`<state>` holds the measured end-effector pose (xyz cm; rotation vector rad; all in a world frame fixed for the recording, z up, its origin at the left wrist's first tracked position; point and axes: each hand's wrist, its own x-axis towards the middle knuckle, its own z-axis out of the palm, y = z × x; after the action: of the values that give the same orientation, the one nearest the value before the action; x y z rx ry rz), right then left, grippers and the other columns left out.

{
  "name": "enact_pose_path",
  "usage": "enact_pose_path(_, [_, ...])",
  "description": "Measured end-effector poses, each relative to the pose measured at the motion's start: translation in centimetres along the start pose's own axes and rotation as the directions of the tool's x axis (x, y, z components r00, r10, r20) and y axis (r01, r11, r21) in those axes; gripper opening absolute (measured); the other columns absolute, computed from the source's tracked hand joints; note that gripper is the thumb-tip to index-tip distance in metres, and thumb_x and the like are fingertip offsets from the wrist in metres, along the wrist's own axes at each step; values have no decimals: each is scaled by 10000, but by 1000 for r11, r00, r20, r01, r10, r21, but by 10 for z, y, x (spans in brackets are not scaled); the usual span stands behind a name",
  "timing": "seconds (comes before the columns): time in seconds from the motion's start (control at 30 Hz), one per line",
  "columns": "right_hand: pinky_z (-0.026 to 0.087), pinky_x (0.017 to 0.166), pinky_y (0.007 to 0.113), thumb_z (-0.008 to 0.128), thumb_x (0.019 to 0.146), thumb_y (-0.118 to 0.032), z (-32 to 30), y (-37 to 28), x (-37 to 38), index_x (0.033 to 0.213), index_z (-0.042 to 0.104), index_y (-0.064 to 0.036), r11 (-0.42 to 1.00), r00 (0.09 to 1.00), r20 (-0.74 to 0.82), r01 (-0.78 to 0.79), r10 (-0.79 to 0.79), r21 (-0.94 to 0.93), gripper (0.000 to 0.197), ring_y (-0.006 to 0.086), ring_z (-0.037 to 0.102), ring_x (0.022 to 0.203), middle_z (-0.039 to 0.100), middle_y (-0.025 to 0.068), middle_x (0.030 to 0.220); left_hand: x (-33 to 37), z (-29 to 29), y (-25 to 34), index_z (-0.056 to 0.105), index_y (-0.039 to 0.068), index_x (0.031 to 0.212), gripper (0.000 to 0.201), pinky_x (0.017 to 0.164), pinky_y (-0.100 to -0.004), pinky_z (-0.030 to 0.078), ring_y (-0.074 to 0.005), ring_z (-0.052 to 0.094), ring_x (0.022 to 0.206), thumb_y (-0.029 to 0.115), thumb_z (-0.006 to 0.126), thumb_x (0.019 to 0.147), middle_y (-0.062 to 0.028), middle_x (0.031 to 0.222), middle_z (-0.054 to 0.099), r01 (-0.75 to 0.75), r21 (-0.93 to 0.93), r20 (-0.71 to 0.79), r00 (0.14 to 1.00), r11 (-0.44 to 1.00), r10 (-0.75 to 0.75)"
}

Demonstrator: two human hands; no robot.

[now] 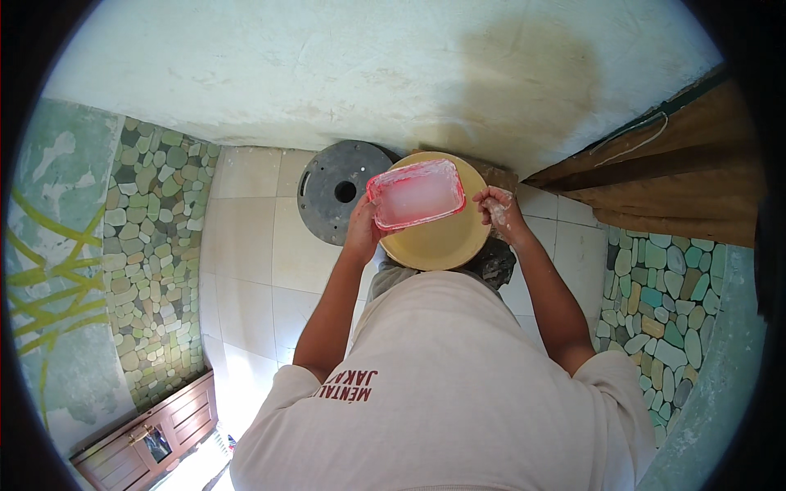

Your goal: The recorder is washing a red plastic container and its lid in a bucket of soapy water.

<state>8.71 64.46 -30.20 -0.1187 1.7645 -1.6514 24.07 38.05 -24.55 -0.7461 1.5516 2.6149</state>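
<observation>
My left hand [363,231] grips the left edge of a pink rectangular plastic tub [416,195], smeared white inside, and holds it tilted over a round yellow basin [446,243]. At the basin's right rim my right hand [498,209] is curled shut and coated with white paste; whether it holds anything is unclear. Both forearms reach forward over my beige shirt.
A dark grey round lid [327,192] with a centre hole lies on the white floor tiles, left of the basin. A rough white wall [327,65] rises ahead. Pebble-mosaic strips [151,245] flank both sides, a wooden door [671,172] is at right, and a small wooden cabinet [151,438] at lower left.
</observation>
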Motion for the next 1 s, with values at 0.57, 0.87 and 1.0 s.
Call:
enact_pose_path(0.57, [454, 635, 329, 687, 850, -273, 12, -57, -11, 909, 575, 13, 867, 971, 14, 218, -237, -448, 313, 169, 538, 640, 599, 135, 725, 18, 13, -21, 404, 66, 1353, 520, 887, -364, 519, -206, 586, 1101, 344, 498, 924, -87, 1268, 541, 73, 7, 131, 989, 997, -74])
enact_pose_path(0.87, [456, 640, 336, 646, 852, -132, -27, -25, -14, 883, 565, 23, 868, 964, -79, 190, -253, -458, 177, 203, 552, 677, 588, 167, 758, 37, 40, -34, 363, 136, 1396, 568, 836, -402, 530, -209, 576, 1092, 393, 539, 920, -80, 1284, 517, 259, 77, 202, 942, 963, -269])
enact_pose_path(1.0, [463, 655, 335, 648, 851, -135, -60, -19, -22, 883, 574, 25, 785, 925, -105, 246, -366, -569, 178, 218, 558, 680, 598, 165, 767, 44, 45, -41, 259, 191, 1467, 683, 918, -475, 461, -281, 470, 1232, 480, 537, 915, -118, 1365, 443, 291, 192, 89, 946, 937, -312])
